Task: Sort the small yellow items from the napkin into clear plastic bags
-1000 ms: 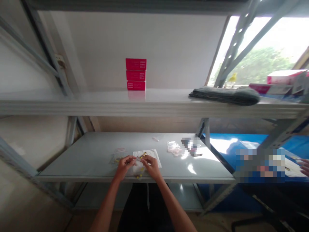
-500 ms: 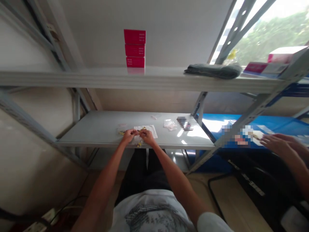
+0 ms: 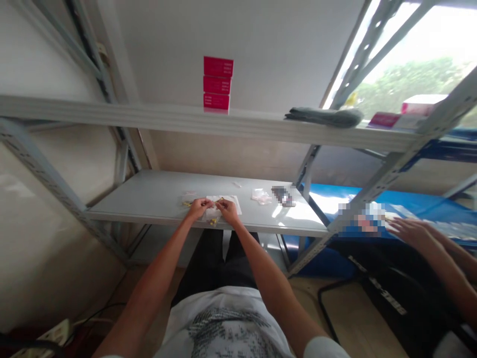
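Note:
My left hand (image 3: 199, 207) and my right hand (image 3: 227, 209) meet close together over the front edge of the grey shelf board (image 3: 145, 199). The fingers of both are pinched, and between them shows a bit of something small and yellow, too small to name. Beneath and behind my hands lies a white plastic sheet or bag (image 3: 234, 203). Small yellow pieces (image 3: 213, 221) sit in clear plastic just below the gap between my hands. More yellow bits in a clear bag (image 3: 186, 201) lie left of my left hand.
Crumpled clear bags (image 3: 261, 196) and a blurred-out dark object (image 3: 283, 196) lie to the right. Overhead, an upper shelf (image 3: 156, 119) carries stacked red boxes (image 3: 217, 84) and a grey folded cloth (image 3: 324, 117). Another person's hands (image 3: 413, 233) are at the blue table (image 3: 324, 191).
The view has tilted and shifted slightly. My hands stay together at the same spot, fingers still pinched. The other person's hands remain over the blue table.

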Demonstrator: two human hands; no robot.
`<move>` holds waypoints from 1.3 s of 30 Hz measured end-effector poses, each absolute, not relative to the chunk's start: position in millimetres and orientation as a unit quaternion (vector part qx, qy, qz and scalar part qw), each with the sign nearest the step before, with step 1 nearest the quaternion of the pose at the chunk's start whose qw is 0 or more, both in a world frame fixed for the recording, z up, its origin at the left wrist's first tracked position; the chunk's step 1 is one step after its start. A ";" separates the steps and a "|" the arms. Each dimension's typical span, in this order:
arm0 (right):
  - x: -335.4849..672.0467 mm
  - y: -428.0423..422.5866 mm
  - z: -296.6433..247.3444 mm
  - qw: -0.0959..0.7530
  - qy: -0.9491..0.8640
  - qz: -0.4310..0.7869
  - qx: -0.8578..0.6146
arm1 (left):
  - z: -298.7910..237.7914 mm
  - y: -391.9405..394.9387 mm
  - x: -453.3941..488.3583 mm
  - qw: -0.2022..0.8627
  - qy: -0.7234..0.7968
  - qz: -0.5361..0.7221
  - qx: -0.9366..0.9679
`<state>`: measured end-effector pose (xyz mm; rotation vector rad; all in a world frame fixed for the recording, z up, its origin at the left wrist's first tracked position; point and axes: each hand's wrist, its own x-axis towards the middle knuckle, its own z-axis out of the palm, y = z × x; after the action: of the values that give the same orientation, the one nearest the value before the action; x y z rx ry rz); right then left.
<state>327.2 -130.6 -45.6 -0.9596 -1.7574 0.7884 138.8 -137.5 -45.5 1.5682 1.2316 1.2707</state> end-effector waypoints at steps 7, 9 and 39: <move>326.8 -131.1 -45.9 0.473 -0.721 0.306 -0.403 | -41.6 -140.9 139.8 0.370 0.488 0.507 0.607; 326.5 -132.3 -44.6 0.465 -0.733 0.298 -0.396 | -38.9 -143.2 139.9 0.367 0.483 0.507 0.612; 327.7 -126.7 -53.0 0.473 -0.725 0.328 -0.379 | -36.8 -146.4 137.2 0.375 0.477 0.512 0.608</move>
<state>327.7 -126.7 -53.0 -0.9275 -1.7729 0.8022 137.2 -146.4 -36.8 1.5559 1.2194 1.3107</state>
